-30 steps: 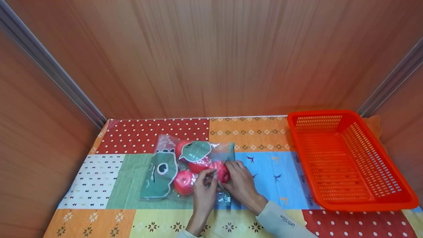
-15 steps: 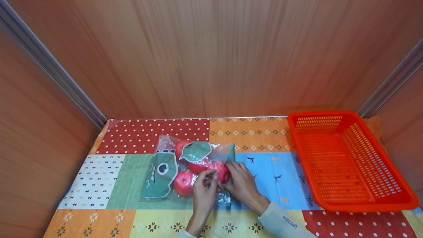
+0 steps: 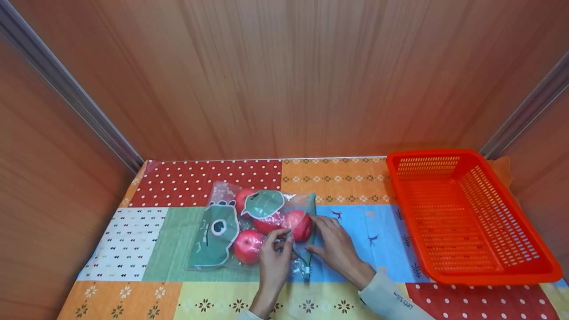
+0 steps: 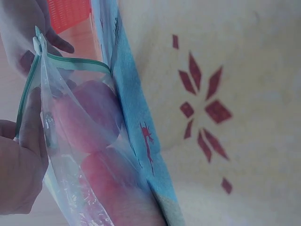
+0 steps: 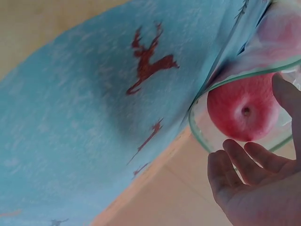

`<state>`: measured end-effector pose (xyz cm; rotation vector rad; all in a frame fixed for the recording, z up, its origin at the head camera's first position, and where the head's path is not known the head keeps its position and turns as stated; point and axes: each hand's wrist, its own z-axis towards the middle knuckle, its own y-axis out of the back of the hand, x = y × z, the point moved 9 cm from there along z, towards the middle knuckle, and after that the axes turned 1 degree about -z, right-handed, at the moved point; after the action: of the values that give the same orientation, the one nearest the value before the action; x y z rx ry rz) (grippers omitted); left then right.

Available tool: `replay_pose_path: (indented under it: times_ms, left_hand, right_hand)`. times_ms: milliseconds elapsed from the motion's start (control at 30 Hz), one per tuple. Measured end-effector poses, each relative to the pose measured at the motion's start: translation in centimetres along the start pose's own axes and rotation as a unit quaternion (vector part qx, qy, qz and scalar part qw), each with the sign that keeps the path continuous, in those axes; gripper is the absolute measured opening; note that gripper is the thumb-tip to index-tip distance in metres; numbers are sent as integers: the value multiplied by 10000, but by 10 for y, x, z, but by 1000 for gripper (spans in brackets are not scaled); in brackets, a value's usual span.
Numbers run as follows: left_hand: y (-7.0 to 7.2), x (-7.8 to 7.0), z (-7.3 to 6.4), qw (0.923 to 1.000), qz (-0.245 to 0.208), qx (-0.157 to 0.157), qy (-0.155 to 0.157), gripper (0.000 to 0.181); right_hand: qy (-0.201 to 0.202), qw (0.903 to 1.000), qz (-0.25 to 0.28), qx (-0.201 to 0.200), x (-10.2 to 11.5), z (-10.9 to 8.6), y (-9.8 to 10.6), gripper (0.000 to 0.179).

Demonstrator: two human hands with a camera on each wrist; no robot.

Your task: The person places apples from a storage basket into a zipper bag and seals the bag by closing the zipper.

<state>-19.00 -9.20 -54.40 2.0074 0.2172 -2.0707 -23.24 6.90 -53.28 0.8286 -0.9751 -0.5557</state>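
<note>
A clear zip bag [image 3: 215, 242] with green cartoon prints lies flat on the cloth with several red apples [image 3: 248, 246] inside. My left hand [image 3: 274, 264] pinches the upper layer of its green-edged mouth and lifts it, as the left wrist view also shows with the bag [image 4: 61, 141] gaping. Just inside the mouth sits one apple [image 5: 235, 108], its dimpled end facing out. My right hand [image 3: 338, 249] is at the opening, fingers loosely bent and spread, with nothing gripped; its fingertips are close to the apple and the rim. A white slider [image 3: 307, 269] sits at the mouth's near corner.
An orange-red plastic basket [image 3: 471, 275] with perforated sides stands on the right of the patchwork cloth [image 3: 360, 222]. Wood-patterned panels [image 3: 284, 80] enclose the back and both sides.
My right hand has drawn back slightly to the right, off the apple at the mouth, and its fingers have spread. That apple now shows more fully. My left hand keeps its place.
</note>
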Motion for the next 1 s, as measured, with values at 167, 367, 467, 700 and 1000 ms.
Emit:
replay_pose_path:
  times_ms: [167,367,467,700,1000]
  left_hand:
    - [0,0,-1,10000,-67,7,-26,20]
    - [0,-2,-2,9999,-157,25,-35,19]
    - [0,-1,-2,9999,-142,39,29,20]
    - [-1,-1,-3,9999,-18,30,139,21]
    - [-2,0,-4,9999,-38,56,159,20]
  right_hand:
    - [61,9999,78,-46,-4,-1,5,74]
    - [21,9994,20,-335,-12,4,14,64]
    - [-9,9984,-8,-568,-18,11,18,58]
    - [188,9942,-322,-1011,-26,26,20,54]
    - [553,9901,-529,-1180,-31,44,20,52]
